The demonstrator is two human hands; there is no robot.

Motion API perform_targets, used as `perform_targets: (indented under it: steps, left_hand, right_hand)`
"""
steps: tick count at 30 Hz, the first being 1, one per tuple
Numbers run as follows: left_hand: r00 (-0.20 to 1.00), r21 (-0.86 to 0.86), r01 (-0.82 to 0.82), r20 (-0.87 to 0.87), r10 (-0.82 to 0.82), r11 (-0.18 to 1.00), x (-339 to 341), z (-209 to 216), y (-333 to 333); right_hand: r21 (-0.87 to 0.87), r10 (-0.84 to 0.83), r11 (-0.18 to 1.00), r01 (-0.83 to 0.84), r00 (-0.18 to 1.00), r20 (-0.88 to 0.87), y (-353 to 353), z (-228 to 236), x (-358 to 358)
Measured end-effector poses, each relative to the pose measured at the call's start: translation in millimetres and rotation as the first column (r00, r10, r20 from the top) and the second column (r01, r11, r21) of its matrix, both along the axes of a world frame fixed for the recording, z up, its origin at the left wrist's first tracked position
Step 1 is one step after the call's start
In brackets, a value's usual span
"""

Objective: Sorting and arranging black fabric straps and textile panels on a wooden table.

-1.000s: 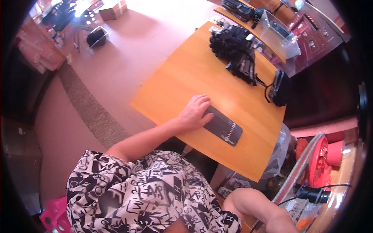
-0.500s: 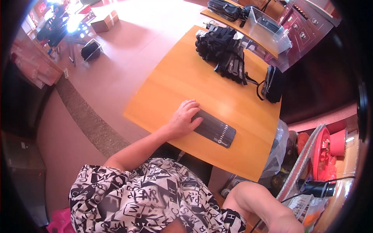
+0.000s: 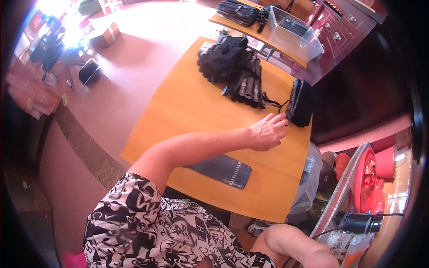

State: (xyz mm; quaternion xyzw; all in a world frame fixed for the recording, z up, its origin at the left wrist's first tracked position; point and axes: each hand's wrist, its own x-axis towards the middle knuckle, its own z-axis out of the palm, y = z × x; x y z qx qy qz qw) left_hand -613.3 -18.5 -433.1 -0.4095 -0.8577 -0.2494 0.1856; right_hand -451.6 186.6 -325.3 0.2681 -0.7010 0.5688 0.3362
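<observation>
My left hand (image 3: 268, 132) is stretched across the wooden table to its right side. Its fingers are extended and partly apart, with the tips close to a bundle of flat black pieces (image 3: 301, 103) and its thin black strap. Whether they touch is hard to tell. Under my left forearm lies a flat dark grey rectangular piece (image 3: 225, 171) with a row of pale marks, partly covered by the arm. My right forearm (image 3: 295, 243) shows at the lower right, while the hand itself lies beyond the lower edge.
A heap of black strapped bundles (image 3: 232, 67) lies on the far part of the table (image 3: 170, 111). Behind it, another table carries a clear plastic bin (image 3: 295, 33) and black packs (image 3: 237, 12). Right of the table are a plastic bag (image 3: 306, 183) and a red basin (image 3: 366, 178).
My left hand has left the grey flat piece and moved right and away from me to the black bundle. The view has shifted a little; the right arm stays low.
</observation>
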Motion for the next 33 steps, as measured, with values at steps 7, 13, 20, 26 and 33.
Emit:
perform_targets:
  steps: [7,13,20,26,33]
  left_hand:
    - [0.998,-0.358,-0.052,0.015,0.062,0.932,-40,-30,4]
    - [1.000,-0.272,0.012,0.030,-0.004,0.962,-32,-18,-19]
    - [0.994,-0.314,-0.095,-0.076,0.075,0.945,-25,-26,-7]
    - [0.995,-0.049,-0.096,-0.009,0.096,0.994,5,-8,8]
    - [0.937,0.021,-0.324,-0.134,0.324,0.946,-52,-3,-11]
  right_hand:
    - [-0.079,-0.018,0.995,0.057,0.904,0.426,-25,18,-91]
    - [-0.092,-0.234,0.899,0.429,0.647,0.726,48,-113,-226]
    - [0.652,-0.606,0.680,0.335,0.757,0.244,-47,-84,-228]
    - [0.865,-0.749,0.488,0.119,0.567,0.344,-48,-77,-244]
    - [0.822,-0.730,0.563,0.087,0.520,0.445,-57,-70,-267]
